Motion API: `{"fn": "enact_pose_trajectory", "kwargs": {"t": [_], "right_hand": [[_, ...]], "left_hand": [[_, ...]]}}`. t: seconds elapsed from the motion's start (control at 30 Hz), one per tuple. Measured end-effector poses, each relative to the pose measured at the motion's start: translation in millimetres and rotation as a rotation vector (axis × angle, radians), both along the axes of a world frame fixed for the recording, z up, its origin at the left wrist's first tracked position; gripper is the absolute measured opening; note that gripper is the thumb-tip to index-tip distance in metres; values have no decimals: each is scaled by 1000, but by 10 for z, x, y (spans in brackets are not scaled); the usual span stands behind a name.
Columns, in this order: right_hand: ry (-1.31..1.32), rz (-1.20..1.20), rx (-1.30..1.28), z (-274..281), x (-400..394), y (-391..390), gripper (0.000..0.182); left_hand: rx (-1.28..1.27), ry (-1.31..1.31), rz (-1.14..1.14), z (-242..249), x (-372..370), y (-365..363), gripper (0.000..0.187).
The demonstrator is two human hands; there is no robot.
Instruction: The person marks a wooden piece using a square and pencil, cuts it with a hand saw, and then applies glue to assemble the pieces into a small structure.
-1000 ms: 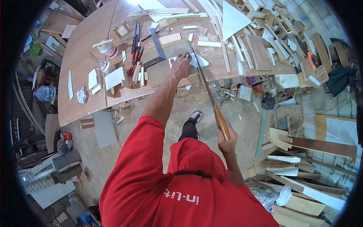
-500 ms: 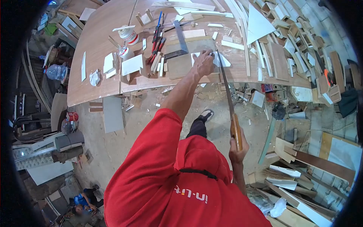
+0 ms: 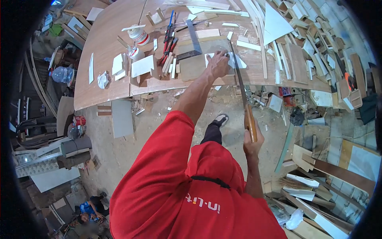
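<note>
My right hand (image 3: 252, 141) is wrapped around the wooden handle of a hand saw (image 3: 241, 81). The saw's long narrow blade reaches forward over the table edge and across a white board piece (image 3: 240, 61). Pressing that piece from above is my left hand (image 3: 219, 64), fingers spread, just left of the blade. Part of the white piece is hidden under this hand. Beneath lies a brownish flat board (image 3: 191, 71). Behind my left hand rests a try square (image 3: 193, 40) with a dark stock.
On the wooden table (image 3: 107, 44) are glue tubs (image 3: 139, 36), red-handled clamps (image 3: 169, 46), a white block (image 3: 142, 67) and small wood strips. Scrap wood (image 3: 314, 51) is heaped at right. Offcuts litter the floor (image 3: 159, 119). Another person (image 3: 90, 209) is at lower left.
My right hand and the saw have moved forward, toward the table. My left hand stays on the white board piece. The whole view has shifted slightly.
</note>
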State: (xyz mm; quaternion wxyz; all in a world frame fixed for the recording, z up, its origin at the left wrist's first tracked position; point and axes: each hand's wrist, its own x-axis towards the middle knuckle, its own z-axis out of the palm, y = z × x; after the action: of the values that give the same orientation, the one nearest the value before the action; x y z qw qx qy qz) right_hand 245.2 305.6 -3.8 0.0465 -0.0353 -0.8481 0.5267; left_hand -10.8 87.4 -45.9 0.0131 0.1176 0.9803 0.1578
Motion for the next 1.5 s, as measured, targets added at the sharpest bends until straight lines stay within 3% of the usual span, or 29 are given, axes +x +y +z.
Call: {"fn": "enact_pose_trajectory", "kwargs": {"t": [0.2, 0.27, 0.4, 0.47, 0.5, 0.6, 0.73, 0.77, 0.9, 1.1, 1.33, 1.5], "right_hand": [[65, -9, -28, 80, 342, 123, 50], [-97, -25, -57, 198, 216, 73, 51], [-50, -4, -39, 87, -85, -5, 51], [114, -7, -17, 21, 113, 65, 51], [-29, -12, -46, 102, 256, 124, 51], [-89, -23, -144, 116, 305, 127, 48], [-183, 25, -26, 114, -134, -12, 49], [-88, -21, -1, 29, -51, -20, 49], [-172, -43, -117, 286, 305, 74, 49], [-151, -5, -72, 299, -55, -49, 49], [-185, -41, -105, 370, 231, 52, 49], [-53, -15, -49, 268, 37, -40, 48]], "left_hand": [[-6, -4, -35, -91, -55, -37, 50], [-11, -5, -31, -60, -19, -7, 50], [-9, -8, -22, -125, -61, -38, 51], [20, -30, -17, -70, -34, 4, 52], [-8, -41, -7, -37, -28, 11, 52], [-37, -46, 7, 18, -5, -20, 52], [-10, -30, -25, -24, -41, -32, 51], [-18, -38, -17, -42, -56, -33, 51], [-39, -42, -1, 21, -41, -7, 52], [-17, 3, -24, 19, -39, -40, 55], [-27, -21, -19, 9, -16, -16, 53], [-16, -34, -27, 3, -41, -14, 53]]}}
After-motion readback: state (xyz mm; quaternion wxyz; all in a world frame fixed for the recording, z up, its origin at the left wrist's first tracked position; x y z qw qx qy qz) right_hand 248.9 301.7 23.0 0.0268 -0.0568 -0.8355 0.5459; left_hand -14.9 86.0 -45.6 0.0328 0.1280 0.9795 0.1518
